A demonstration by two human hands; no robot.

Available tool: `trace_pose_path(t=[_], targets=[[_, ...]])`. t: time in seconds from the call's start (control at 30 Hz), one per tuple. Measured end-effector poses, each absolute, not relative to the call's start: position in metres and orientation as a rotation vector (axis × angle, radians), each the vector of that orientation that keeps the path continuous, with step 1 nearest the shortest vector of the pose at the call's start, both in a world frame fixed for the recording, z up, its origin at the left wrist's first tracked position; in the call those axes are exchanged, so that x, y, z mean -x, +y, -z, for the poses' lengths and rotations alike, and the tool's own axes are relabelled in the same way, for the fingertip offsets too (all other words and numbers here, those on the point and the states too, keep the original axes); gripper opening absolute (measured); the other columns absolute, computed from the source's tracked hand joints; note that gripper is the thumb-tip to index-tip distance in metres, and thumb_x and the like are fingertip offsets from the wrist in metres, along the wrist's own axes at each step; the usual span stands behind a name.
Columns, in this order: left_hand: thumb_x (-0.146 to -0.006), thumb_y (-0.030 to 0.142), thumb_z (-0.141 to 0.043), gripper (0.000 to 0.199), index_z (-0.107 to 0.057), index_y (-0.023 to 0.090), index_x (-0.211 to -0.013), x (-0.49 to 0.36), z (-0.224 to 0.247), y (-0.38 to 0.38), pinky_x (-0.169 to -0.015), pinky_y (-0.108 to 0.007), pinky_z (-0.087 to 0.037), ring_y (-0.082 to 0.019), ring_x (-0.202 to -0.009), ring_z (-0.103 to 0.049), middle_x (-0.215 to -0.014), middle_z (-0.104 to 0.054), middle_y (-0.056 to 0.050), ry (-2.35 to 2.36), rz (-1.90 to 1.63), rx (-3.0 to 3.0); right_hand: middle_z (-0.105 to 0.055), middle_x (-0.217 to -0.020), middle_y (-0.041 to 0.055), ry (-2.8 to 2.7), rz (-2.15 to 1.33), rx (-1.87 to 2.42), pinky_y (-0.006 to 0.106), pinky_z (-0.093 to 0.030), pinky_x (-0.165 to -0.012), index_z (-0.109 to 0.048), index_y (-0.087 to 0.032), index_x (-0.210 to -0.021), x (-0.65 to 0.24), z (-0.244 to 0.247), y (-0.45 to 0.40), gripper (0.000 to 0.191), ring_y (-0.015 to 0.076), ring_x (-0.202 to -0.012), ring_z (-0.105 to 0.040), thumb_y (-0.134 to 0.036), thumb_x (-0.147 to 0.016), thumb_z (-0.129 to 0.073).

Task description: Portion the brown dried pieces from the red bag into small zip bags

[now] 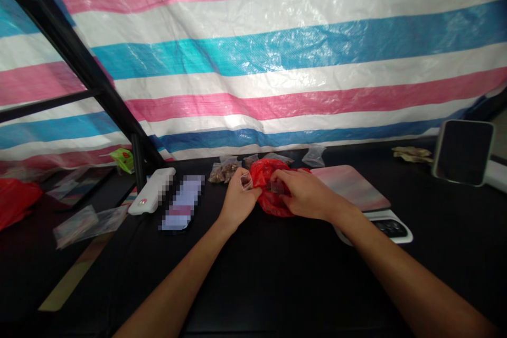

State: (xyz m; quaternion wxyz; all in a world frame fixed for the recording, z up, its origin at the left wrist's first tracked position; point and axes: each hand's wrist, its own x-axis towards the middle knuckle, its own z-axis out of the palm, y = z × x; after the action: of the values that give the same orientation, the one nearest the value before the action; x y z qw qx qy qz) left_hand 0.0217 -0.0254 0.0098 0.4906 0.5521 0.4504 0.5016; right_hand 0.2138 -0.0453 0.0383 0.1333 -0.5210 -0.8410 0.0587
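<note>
My left hand (238, 198) pinches a small clear plastic bag (246, 180) at the edge of a crumpled red plastic bag (270, 190). My right hand (304, 194) grips the red bag from the right, its fingers over a small packet (277, 187) that is partly hidden. Behind my left hand lies a clear bag of brown pieces (222, 171). Several more clear bags stand along the back of the black table (253, 280), including one (312, 156) farther right.
A white power bank (152, 191) and a phone (182, 202) with a blurred screen lie to the left. To the right are a pink tablet case (350, 187), a white-cased phone (390, 228), crumpled banknotes (412, 154) and a dark screen (463, 152). A striped tarp (277, 63) hangs behind.
</note>
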Motion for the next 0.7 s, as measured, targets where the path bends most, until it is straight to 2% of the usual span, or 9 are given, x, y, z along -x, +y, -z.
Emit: trace_pose_path(t=[0.1, 0.27, 0.5, 0.7], targets=[[-0.062, 0.010, -0.069, 0.027, -0.049, 0.021, -0.078, -0.0208, -0.0133, -0.0273, -0.060, -0.022, -0.044, -0.013, -0.065, -0.058, -0.072, -0.060, 0.004, 1.099, -1.209, -1.296, -0.075, -0.100, 0.0043, -2.445, -0.173, 1.502, 0.030, -0.035, -0.068, -0.060, -0.023, -0.100, -0.2124, -0.0380, -0.0461, 0.017, 0.0201, -0.081, -0.066, -0.018, -0.084, -0.061], [-0.057, 0.006, -0.064, 0.030, -0.048, 0.022, -0.077, -0.0197, -0.0175, -0.0283, -0.055, -0.020, -0.039, -0.010, -0.059, -0.053, -0.068, -0.057, 0.006, 1.094, -1.200, -1.254, -0.076, -0.101, 0.0053, -2.463, -0.159, 1.506, 0.031, -0.035, -0.070, -0.060, -0.023, -0.099, -0.2104, -0.0379, -0.0468, 0.016, 0.0214, -0.084, -0.067, -0.018, -0.084, -0.062], [-0.059, 0.007, -0.065, 0.029, -0.049, 0.021, -0.078, -0.0183, -0.0134, -0.0245, -0.063, -0.021, -0.044, -0.012, -0.066, -0.057, -0.073, -0.061, 0.005, 1.044, -1.175, -1.338, -0.075, -0.101, 0.0026, -2.453, -0.159, 1.468, 0.031, -0.033, -0.070, -0.058, -0.023, -0.098, -0.2090, -0.0379, -0.0475, 0.020, 0.0203, -0.085, -0.066, -0.013, -0.080, -0.061], [-0.058, 0.004, -0.062, 0.030, -0.050, 0.021, -0.080, -0.0173, -0.0143, -0.0253, -0.059, -0.020, -0.043, -0.012, -0.066, -0.057, -0.073, -0.061, 0.005, 1.015, -1.113, -1.324, -0.074, -0.101, 0.0036, -2.460, -0.151, 1.483, 0.032, -0.031, -0.068, -0.057, -0.023, -0.096, -0.2084, -0.0371, -0.0475, 0.016, 0.0208, -0.084, -0.066, -0.016, -0.082, -0.062]])
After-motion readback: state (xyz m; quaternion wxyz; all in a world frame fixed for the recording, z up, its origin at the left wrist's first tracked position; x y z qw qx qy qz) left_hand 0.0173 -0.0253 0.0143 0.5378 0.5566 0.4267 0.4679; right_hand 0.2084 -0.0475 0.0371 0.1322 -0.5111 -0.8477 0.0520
